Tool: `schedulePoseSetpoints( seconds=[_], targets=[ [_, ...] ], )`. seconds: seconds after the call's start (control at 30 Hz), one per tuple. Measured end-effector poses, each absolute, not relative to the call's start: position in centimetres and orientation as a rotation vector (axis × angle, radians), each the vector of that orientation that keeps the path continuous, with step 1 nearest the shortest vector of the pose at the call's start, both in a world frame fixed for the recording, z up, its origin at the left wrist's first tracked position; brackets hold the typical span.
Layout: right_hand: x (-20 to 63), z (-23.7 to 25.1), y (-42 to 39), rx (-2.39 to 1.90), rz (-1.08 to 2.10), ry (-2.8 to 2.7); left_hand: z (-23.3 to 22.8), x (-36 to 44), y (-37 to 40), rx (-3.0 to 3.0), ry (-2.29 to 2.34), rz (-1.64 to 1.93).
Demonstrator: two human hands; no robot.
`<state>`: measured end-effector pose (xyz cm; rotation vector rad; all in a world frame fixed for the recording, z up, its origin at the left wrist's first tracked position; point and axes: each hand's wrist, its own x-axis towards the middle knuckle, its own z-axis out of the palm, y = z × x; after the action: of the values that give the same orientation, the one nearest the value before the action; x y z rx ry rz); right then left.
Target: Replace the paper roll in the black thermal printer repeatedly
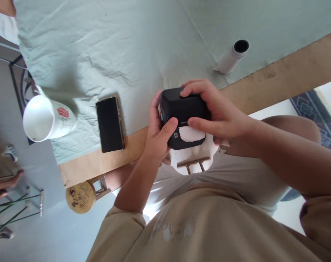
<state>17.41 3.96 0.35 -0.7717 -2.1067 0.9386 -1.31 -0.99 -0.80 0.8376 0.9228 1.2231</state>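
Both hands — left hand [157,138], right hand [217,112] — fingers clasping black box printer [182,109]; phone [110,124] beside.

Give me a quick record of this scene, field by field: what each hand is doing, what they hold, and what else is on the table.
held: black box with white paper at its slot
left hand: grips the box's left side, thumb on its front
right hand: wraps the box's top and right side
table: pale cloth over wooden edge
phone: flat, screen dark
mug: white, red flower, on its side
tube: white, lying on cloth
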Motion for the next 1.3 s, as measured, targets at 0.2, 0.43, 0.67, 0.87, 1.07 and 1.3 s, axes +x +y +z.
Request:
schedulePoseSetpoints(
  seconds=[0.2,0.43,0.67,0.87,1.07,1.3],
  targets=[
    [17.4,0.7,3.5,-0.818,0.981,-2.09,0.0,-0.9,-0.7,0.623,0.799,1.325],
    [17.1,0.4,3.5,-0.828,1.02,-2.032,0.2,-1.1,-0.3,0.45,0.786,1.277],
    [17.4,0.3,4.0,-0.698,0.906,-2.223,-0.7,-1.2,-0.5,0.409,0.964,1.275],
    [17.4,0.5,3.8,-0.707,0.874,-2.261,-0.8,-0.9,-0.7,0.401,1.009,1.264],
    [17.4,0.8,3.6,-0.72,0.854,-2.285,-0.5,-0.6,-0.7,0.451,0.974,1.326],
    [17.6,1.1,3.4,-0.673,0.88,-2.282,-0.5,-0.9,-0.6,0.423,1.069,1.354]
  ],
)
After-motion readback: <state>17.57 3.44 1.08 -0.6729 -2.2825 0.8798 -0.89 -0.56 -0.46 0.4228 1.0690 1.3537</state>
